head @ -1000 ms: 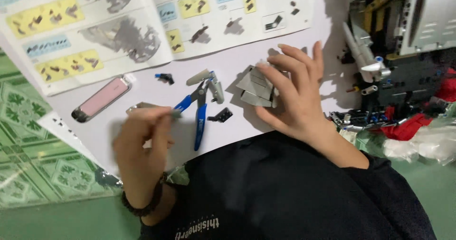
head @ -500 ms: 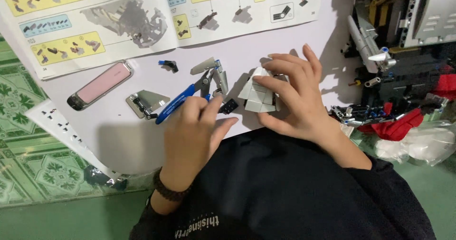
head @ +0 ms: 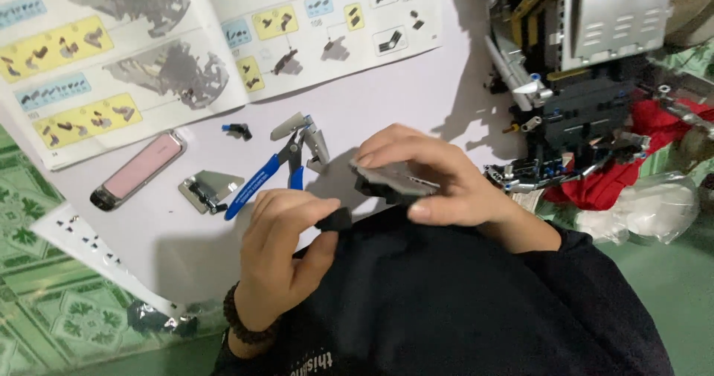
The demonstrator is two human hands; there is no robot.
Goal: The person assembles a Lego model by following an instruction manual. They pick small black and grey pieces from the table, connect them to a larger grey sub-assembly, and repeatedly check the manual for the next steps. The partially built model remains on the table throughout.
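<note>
My left hand (head: 286, 253) pinches a small black piece (head: 336, 219) in its fingers, right beside the grey assembly (head: 394, 179) my right hand (head: 439, 182) clamps above my lap, angled for mating; blue-handled cutters (head: 271, 175) lie on the tabletop (head: 416, 101).

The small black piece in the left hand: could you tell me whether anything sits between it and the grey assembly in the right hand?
Nothing visible does. The small black piece, pinched in the left hand, sits just beside the grey assembly held by the right hand.

Small piece (head: 336, 219): black. Held assembly (head: 394, 179): grey and black. Pliers (head: 271, 171): blue handles. Phone (head: 137, 170): pink. Booklet (head: 149, 49): white, with yellow and light-blue panels. Surface (head: 416, 93): white. Floor (head: 44, 316): green patterned tiles.
</note>
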